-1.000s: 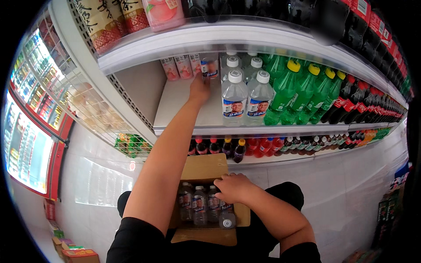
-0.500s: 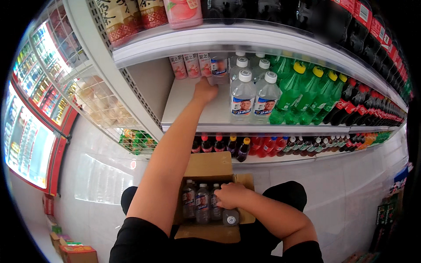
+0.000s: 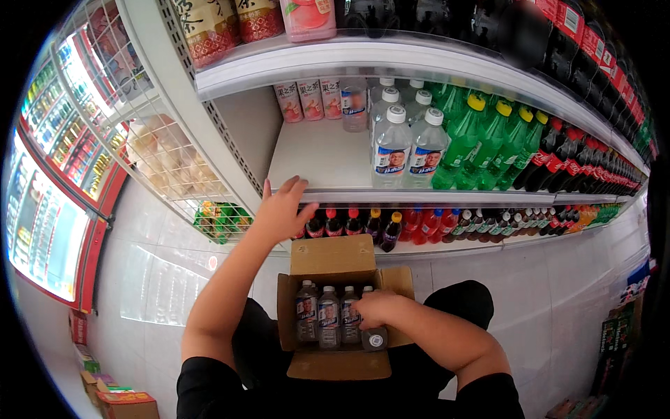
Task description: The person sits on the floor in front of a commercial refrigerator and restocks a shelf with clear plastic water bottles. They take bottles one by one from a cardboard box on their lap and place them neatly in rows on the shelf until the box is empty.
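Observation:
My left hand (image 3: 283,209) is empty, its fingers spread just in front of the middle shelf's near edge. On that shelf (image 3: 317,153), a clear plastic bottle (image 3: 354,105) with a dark blue label stands at the back, beside pink cartons (image 3: 309,100). Similar white-capped bottles (image 3: 392,146) stand to its right. Below, an open cardboard box (image 3: 333,257) holds several small clear labelled bottles (image 3: 329,318). My right hand (image 3: 379,308) reaches into the box's right side, fingers curled on a bottle (image 3: 375,339) tilted with its round end up; the grip is partly hidden.
Green bottles with yellow caps (image 3: 464,140) and dark cola bottles (image 3: 551,157) line the shelf further right. More bottles (image 3: 431,225) fill the bottom shelf. A wire rack (image 3: 164,157) and lit fridges (image 3: 52,244) stand left. My knees flank the box.
My left hand has drawn back from the bottle at the shelf's rear to the near edge, and its fingers have spread. That bottle stays standing. My right hand remains in the box.

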### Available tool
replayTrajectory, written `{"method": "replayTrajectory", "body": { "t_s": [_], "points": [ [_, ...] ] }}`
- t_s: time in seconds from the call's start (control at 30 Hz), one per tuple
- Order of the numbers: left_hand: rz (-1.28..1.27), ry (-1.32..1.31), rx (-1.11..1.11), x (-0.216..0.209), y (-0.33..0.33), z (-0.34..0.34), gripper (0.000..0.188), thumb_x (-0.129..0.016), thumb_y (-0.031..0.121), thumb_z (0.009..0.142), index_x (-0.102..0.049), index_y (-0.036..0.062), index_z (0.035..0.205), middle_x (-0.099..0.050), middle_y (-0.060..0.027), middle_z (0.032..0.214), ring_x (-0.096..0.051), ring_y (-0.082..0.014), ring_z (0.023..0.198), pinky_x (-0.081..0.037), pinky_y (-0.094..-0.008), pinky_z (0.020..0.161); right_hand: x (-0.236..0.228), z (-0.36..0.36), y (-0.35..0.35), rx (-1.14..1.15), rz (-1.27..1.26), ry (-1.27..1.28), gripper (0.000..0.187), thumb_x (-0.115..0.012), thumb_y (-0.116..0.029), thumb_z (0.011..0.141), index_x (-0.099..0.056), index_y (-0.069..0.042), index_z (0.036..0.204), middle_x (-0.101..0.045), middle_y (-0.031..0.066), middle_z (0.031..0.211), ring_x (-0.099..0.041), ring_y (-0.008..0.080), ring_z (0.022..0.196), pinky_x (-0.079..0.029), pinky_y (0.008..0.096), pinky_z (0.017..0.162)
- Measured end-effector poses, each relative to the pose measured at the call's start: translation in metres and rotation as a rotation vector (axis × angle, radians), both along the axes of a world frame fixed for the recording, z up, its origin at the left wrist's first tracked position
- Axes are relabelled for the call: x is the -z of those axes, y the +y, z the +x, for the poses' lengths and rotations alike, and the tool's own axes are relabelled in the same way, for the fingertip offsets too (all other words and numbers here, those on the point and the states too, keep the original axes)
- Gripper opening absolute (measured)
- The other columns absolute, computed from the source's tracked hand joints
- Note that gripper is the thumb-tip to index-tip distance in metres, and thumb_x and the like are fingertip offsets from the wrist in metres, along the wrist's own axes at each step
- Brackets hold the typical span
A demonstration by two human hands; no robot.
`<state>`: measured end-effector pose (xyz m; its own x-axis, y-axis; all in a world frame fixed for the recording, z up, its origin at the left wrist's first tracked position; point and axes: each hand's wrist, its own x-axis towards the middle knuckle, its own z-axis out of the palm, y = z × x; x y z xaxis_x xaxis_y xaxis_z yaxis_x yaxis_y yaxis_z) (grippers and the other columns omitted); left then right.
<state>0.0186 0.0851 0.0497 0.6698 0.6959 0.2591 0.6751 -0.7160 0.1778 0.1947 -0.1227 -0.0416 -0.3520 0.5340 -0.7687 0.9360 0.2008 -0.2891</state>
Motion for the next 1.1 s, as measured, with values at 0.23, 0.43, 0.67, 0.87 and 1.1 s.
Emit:
{"method": "replayTrajectory", "body": {
  "t_s": [0.23,0.43,0.67,0.87,1.1],
  "points": [
    [0.194,-0.145,0.047,0.048,-0.026,-0.036,0.059,-0.073,0.02,0.088,-0.054,0.0045,0.141,-0.035,-0.0212,0.162,-0.032,-0.0395,0.152,-0.02,-0.0714,0.117,0.058,-0.011,-0.024,-0.161,-0.112,0.022,0.054,-0.075,-0.034,0.086,-0.068,-0.001,0.129,-0.07,0.0219,0.124,-0.067,0.0375,0.114,-0.055,0.0477,0.095],
    [0.11,-0.315,0.03,0.051,-0.037,-0.043,0.051,-0.071,0.012,0.086,-0.058,0.0032,0.135,-0.04,-0.0234,0.158,-0.041,-0.0426,0.145,-0.025,-0.0699,0.116,0.02,-0.019,-0.038,-0.32,-0.127,0.1,0.043,-0.075,-0.019,0.084,-0.072,-0.003,0.123,-0.069,0.0193,0.125,-0.066,0.0365,0.114,-0.055,0.0495,0.093],
    [-0.491,-0.103,0.462,0.064,-0.056,-0.033,0.046,-0.07,0.014,0.09,-0.058,0.0,0.132,-0.062,-0.0226,0.135,-0.061,-0.0395,0.123,-0.049,-0.0461,0.105,0.005,-0.01,0.005,-0.227,-0.196,0.164,0.051,-0.073,-0.015,0.079,-0.069,-0.007,0.129,-0.071,0.0178,0.12,-0.066,0.0374,0.113,-0.055,0.0461,0.092],
    [-1.227,0.119,0.687,0.059,-0.085,-0.014,0.064,-0.074,0.025,0.095,-0.045,0.0008,0.147,-0.062,-0.0199,0.138,-0.06,-0.0315,0.128,-0.047,-0.0412,0.108,-0.031,0.056,0.047,0.045,-0.227,0.573,0.05,-0.072,-0.017,0.08,-0.068,-0.008,0.129,-0.073,0.0143,0.113,-0.07,0.0283,0.105,-0.056,0.0409,0.088],
    [-1.941,-0.539,0.667,0.071,-0.117,-0.021,0.085,-0.086,0.017,0.083,-0.035,0.0027,0.15,-0.065,-0.0158,0.128,-0.067,-0.0261,0.113,-0.053,-0.0404,0.1,-0.057,0.077,0.05,0.756,-0.361,1.412,0.041,-0.054,-0.038,0.105,-0.063,-0.003,0.124,-0.071,0.0123,0.091,-0.071,0.0219,0.076,-0.06,0.0357,0.069]
  ]
}}
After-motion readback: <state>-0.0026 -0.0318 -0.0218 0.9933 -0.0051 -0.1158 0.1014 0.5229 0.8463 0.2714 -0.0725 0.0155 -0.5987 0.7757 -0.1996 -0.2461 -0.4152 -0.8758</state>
